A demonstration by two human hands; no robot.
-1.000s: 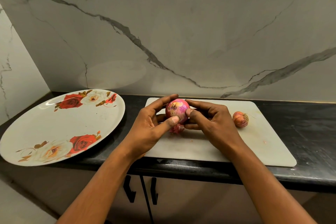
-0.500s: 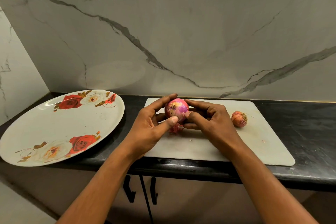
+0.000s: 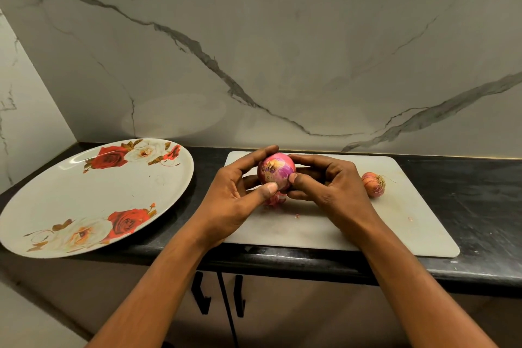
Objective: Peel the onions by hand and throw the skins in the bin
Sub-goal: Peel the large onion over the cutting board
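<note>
Over the last second almost nothing has shifted. We keep the onion [image 3: 275, 171] in the same spot, lifted just above the far-left part of the board [image 3: 409, 229], and only our thumbs have crept a little across its front. Our left hand [image 3: 231, 200] cups it from the left, with the fingers curled round the back and the thumb pressed on the lower front. Our right hand [image 3: 330, 192] clamps it from the right, thumb tip set against the surface just beside the left thumb. The onion's face is mottled pink, purple and papery yellow, so we judge that dry skin remains on it. The thumbs seem to be hunting for an edge to lift rather than pulling a strip away. A curl of skin [image 3: 274, 200] lies on the board right beneath the onion, with a fleck or two nearer us. From that we judge that peeling has begun but the scraps have not gone to the bin, and no bin is in view. The small onion [image 3: 373, 184] sits as before at the right of the board, well apart from our hands, with its roots and skin on. The plate [image 3: 56, 206] rests on the table [image 3: 480, 198] to the left. We judge the task to be at an early stage, with one onion part-peeled, one untouched and the skins yet to be gathered.
</note>
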